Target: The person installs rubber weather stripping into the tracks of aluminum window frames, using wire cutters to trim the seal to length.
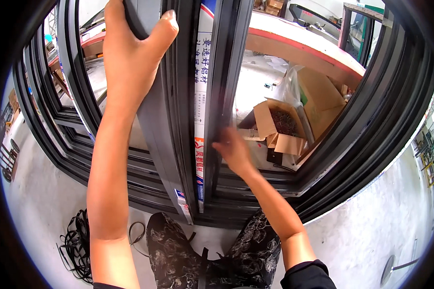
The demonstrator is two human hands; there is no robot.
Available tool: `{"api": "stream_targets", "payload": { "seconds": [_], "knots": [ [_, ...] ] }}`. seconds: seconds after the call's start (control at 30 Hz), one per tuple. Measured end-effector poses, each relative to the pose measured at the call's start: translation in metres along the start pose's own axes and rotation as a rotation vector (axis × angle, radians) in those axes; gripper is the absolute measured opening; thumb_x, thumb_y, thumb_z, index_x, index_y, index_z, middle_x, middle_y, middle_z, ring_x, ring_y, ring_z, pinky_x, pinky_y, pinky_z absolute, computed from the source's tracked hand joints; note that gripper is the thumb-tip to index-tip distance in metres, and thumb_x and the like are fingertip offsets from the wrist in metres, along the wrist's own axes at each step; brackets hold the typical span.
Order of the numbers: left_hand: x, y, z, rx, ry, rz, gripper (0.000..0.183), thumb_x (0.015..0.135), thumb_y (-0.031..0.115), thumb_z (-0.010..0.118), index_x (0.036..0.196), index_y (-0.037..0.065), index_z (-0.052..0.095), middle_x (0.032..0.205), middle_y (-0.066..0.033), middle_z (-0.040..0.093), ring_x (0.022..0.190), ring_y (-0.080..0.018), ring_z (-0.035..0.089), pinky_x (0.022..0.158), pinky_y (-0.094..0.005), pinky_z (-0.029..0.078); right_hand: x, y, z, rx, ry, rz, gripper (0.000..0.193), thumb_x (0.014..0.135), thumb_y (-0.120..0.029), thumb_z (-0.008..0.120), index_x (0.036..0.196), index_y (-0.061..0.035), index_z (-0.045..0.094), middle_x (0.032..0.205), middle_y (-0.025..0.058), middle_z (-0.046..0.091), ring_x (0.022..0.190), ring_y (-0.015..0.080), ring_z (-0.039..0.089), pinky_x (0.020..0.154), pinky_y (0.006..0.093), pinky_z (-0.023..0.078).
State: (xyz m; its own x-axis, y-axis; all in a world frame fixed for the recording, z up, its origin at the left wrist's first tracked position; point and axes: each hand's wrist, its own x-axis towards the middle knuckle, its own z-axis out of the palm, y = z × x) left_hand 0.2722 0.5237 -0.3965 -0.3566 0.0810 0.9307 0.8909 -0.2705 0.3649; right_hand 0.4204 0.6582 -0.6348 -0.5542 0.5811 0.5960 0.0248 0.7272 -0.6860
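Left hand [132, 52], thumb and fingers spread to opposite edges, holds the upper part of an upright grey bar [155, 130]. Right hand [236, 151] (blurred) lies by the lower left corner of the opening in a dark frame [228, 53]; whether it grips anything cannot be told. The bar stands left of a printed white strip [201, 111]. Beyond the opening appears an open cardboard box [290, 144]; black strapping [77, 245] lies on the floor [352, 231].

A head-worn fisheye looks down at nearby dark frames [181, 120].
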Motion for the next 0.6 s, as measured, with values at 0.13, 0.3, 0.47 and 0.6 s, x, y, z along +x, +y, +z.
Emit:
{"api": "stream_targets", "payload": {
  "seconds": [0.13, 0.3, 0.47, 0.6],
  "knots": [
    [0.0, -0.001, -0.001, 0.1, 0.012, 0.015, 0.075, 0.086, 0.033, 0.073, 0.14, -0.005, 0.039, 0.123, -0.0133, 0.057, 0.109, -0.0181, 0.056, 0.098, -0.0284, 0.043, -0.006, 0.006, 0.001, -0.058, -0.04, 0.033, 0.032, 0.083, -0.009, 0.077, 0.103, -0.0004, 0.054, 0.083, 0.0148, 0.062, 0.073, 0.0291, 0.062, 0.065, 0.0374, 0.051],
    [0.002, -0.006, -0.003, 0.093, 0.004, 0.047, 0.076, 0.087, 0.035, 0.073, 0.139, -0.01, 0.039, 0.122, -0.0144, 0.057, 0.108, -0.0176, 0.056, 0.097, -0.028, 0.044, -0.012, 0.018, 0.009, 0.191, -0.043, 0.064, 0.032, 0.082, -0.008, 0.077, 0.103, -0.0006, 0.054, 0.083, 0.0149, 0.059, 0.073, 0.031, 0.06, 0.065, 0.0378, 0.05],
    [0.005, -0.012, -0.007, 0.13, -0.051, 0.063, 0.071, 0.088, 0.035, 0.072, 0.135, -0.01, 0.045, 0.119, -0.0139, 0.058, 0.106, -0.0165, 0.056, 0.094, -0.0279, 0.045, -0.026, 0.029, 0.017, 0.046, -0.019, 0.002, 0.032, 0.081, -0.008, 0.076, 0.101, -0.0012, 0.053, 0.082, 0.0133, 0.057, 0.073, 0.0306, 0.06, 0.065, 0.0373, 0.05],
    [0.005, -0.012, -0.008, 0.177, 0.004, 0.126, 0.072, 0.088, 0.035, 0.072, 0.136, -0.01, 0.043, 0.119, -0.0146, 0.058, 0.108, -0.0182, 0.056, 0.097, -0.0286, 0.043, -0.037, 0.031, 0.023, 0.199, -0.016, 0.115, 0.032, 0.079, -0.009, 0.077, 0.099, -0.0014, 0.053, 0.082, 0.0134, 0.058, 0.072, 0.0304, 0.06, 0.064, 0.0381, 0.05]
  ]
}}
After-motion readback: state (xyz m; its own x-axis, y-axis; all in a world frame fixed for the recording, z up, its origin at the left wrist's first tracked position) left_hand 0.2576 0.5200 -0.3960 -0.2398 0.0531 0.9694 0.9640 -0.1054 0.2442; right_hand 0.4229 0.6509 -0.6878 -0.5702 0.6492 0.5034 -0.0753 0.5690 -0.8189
